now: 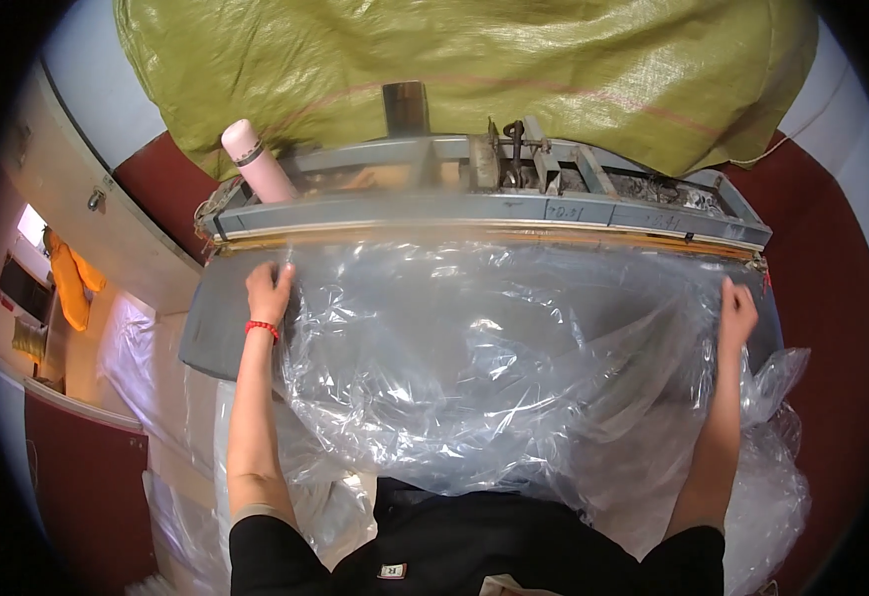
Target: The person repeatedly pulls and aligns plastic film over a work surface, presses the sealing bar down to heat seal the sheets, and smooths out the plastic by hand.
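A wide sheet of clear plastic film (pixel 434 368) lies crumpled and shiny over a grey work surface (pixel 226 308). Its far edge runs close to the long metal frame at the back, and it hangs down toward my body. My left hand (pixel 270 292), with a red bead bracelet at the wrist, is closed in a pinch at the film's left far corner. Over on the right, my right hand (pixel 738 315) has its fingers curled closed on the film's other side. The arms are spread wide, with the film stretched loosely between them.
Behind the surface stands a grey metal frame (pixel 653 217) with a dark metal hook-like fitting (pixel 515 154). A pink bottle (pixel 259 164) leans in its left end. Yellow-green woven sheeting (pixel 474 60) hangs beyond. More clear film (pixel 767 477) bunches at the right; a doorway opens at left.
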The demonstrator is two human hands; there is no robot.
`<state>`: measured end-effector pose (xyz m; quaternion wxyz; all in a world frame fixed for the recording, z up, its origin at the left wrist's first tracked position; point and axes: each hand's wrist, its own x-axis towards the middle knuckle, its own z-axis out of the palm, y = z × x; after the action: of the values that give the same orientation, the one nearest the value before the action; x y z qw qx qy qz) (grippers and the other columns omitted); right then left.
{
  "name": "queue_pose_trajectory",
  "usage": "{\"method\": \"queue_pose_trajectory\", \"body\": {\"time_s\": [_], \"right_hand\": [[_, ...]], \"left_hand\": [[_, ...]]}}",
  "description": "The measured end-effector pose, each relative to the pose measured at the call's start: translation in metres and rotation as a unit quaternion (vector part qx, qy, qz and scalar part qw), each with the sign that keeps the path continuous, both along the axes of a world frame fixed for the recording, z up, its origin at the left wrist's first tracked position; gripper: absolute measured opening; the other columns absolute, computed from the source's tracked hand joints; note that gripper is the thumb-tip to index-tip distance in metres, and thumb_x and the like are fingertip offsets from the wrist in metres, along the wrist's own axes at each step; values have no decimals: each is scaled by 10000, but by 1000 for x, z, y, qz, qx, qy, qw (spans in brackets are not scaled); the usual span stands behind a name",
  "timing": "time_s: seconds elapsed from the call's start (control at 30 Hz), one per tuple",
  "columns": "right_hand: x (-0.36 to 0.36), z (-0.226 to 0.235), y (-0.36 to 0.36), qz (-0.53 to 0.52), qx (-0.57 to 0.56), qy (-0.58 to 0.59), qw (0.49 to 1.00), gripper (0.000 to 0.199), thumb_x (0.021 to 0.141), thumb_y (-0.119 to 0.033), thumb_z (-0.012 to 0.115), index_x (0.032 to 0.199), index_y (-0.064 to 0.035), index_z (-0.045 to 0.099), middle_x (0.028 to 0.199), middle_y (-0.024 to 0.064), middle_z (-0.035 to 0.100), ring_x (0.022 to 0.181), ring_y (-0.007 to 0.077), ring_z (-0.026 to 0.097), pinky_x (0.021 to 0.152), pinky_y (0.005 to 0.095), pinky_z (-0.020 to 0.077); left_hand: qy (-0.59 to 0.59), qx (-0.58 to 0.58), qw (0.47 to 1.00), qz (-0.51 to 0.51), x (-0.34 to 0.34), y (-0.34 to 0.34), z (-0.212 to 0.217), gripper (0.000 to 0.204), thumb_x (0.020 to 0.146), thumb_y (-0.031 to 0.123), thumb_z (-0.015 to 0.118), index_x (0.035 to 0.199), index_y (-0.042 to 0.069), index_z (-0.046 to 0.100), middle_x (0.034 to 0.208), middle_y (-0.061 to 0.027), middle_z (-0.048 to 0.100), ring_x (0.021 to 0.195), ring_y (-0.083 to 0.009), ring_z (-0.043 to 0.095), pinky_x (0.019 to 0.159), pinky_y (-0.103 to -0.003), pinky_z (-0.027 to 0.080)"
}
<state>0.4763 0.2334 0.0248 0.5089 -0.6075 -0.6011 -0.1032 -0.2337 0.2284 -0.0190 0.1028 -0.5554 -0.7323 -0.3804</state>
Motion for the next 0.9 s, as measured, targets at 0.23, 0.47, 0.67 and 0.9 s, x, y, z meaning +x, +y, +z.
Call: {"method": "queue_pose_trajectory", "body": {"time_s": [0.23,0.47,0.67,0.9], "right_hand": [[116,-100,-156,-294,-230,-21,928,319,856,-254,493,718,27,551,659,140,528,587,257,499,580,351,400],[8,-6,-93,-22,-74,89,993,162,829,-125,537,864,31,567,814,78,590,756,128,525,720,248,417],[-244,80,-37,453,-189,49,870,296,731,-68,587,1023,-31,559,1045,78,534,957,156,511,784,246,418],[-332,58,-20,572,-440,125,681,199,753,-123,602,910,-2,604,854,47,607,812,92,541,706,227,431]], "left_hand": [[-510,-91,814,-263,84,-50,44,126,813,195,563,799,71,580,683,27,540,516,-45,426,466,-176,340],[-649,-89,631,-416,181,-89,77,281,861,249,494,1024,27,549,1099,-124,531,883,-151,530,654,-225,431],[-693,-57,562,-448,217,-116,65,310,870,234,472,1101,31,506,1222,-130,434,960,-201,522,704,-262,462],[-669,-27,606,-429,244,-129,46,374,871,205,471,1204,38,436,1220,-98,444,1079,-227,464,859,-328,396]]}}
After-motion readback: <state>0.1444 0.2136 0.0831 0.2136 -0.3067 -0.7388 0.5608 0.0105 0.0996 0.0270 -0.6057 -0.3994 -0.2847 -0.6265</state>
